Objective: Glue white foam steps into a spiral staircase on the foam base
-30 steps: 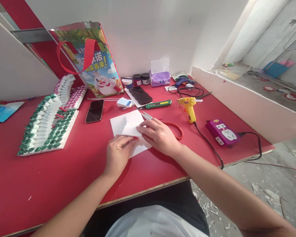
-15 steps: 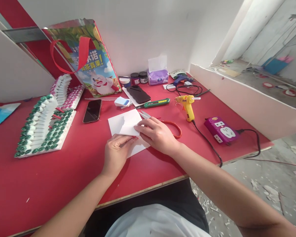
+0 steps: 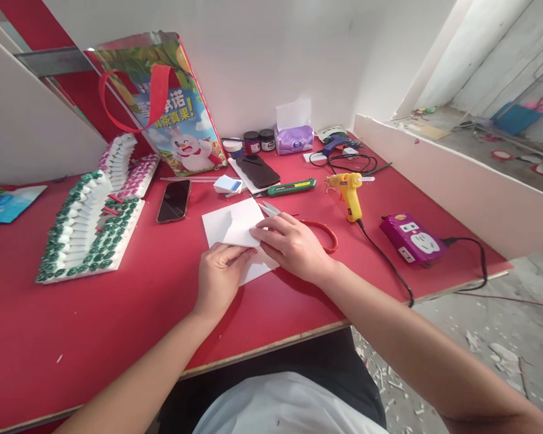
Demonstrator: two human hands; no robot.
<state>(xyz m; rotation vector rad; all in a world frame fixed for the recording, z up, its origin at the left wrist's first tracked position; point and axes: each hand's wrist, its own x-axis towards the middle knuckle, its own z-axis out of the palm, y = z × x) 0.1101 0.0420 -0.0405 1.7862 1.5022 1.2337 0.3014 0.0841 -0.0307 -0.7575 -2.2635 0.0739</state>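
A small white card piece is tilted up over a larger white sheet on the red table. My left hand pinches the near edge of the piece between thumb and fingers. From the right, my right hand has its fingers closed on the right side of the same piece. Scissors with red handles lie partly under my right hand, their blades pointing up and left. Just beyond the sheet is a green utility knife.
A yellow glue gun and purple power strip with cords are at right. Phones, paint jars and tissues lie behind. A green-and-white decorated model and a printed bag are at left.
The whole view has shifted slightly, so things appear a little further right. Both hands keep nearly the same hold on the white piece.
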